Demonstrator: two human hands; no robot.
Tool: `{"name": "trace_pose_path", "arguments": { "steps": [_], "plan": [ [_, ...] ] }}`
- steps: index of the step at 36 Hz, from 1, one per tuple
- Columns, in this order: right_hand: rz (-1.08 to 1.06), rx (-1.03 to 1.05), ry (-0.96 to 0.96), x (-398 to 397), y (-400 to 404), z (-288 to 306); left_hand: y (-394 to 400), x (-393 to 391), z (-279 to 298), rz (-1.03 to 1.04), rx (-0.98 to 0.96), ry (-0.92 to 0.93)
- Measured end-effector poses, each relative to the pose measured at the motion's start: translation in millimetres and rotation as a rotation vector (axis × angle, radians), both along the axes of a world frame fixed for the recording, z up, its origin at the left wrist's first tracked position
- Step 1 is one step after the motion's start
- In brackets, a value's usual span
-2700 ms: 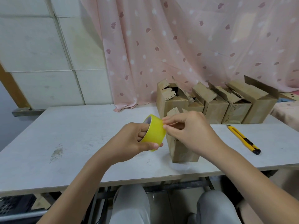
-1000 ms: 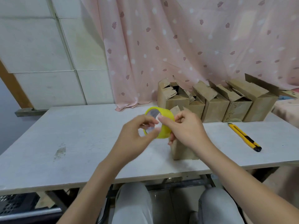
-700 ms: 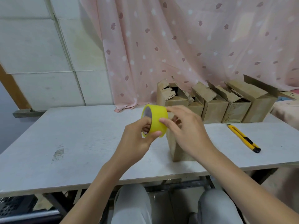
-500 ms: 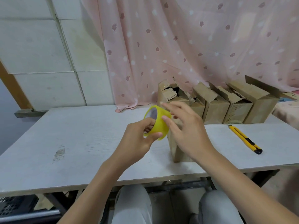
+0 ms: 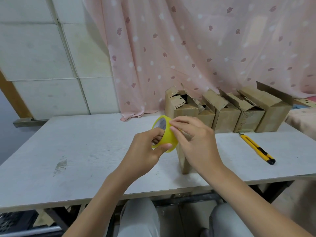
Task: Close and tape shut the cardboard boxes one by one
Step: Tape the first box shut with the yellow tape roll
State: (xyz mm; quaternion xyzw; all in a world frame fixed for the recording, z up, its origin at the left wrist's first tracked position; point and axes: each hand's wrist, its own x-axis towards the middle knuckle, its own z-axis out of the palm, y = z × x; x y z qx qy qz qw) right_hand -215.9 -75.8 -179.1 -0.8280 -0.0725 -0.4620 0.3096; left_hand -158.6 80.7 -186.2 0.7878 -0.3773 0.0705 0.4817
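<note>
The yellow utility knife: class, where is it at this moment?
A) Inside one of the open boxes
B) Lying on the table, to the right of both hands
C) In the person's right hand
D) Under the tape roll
B: the yellow utility knife lies flat on the table, untouched, to the right of the right hand, in front of the row of open boxes.

Both forearms were bare to the frame edge; no sleeves, watch, rings or gloves visible. Left hand [image 5: 147, 147] and right hand [image 5: 195, 142] were bare. Legs wore light grey trousers [image 5: 140, 219].
</note>
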Motion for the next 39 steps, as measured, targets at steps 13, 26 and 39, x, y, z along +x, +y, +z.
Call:
{"name": "trace_pose_path", "arguments": {
  "steps": [13, 26, 39],
  "plan": [
    [0.134, 0.230, 0.271, 0.4, -7.8, 15.9, 4.7, -1.8, 3.5, 0.011, 0.082, 0.005],
    [0.200, 0.314, 0.234, -1.0, -4.9, 4.5, 3.2, -6.0, -1.8, 0.025, 0.087, -0.053],
    [0.211, 0.338, 0.298, -0.3, -7.4, 3.1, 5.8, -3.6, -2.4, 0.016, 0.112, -0.042]
  ]
}}
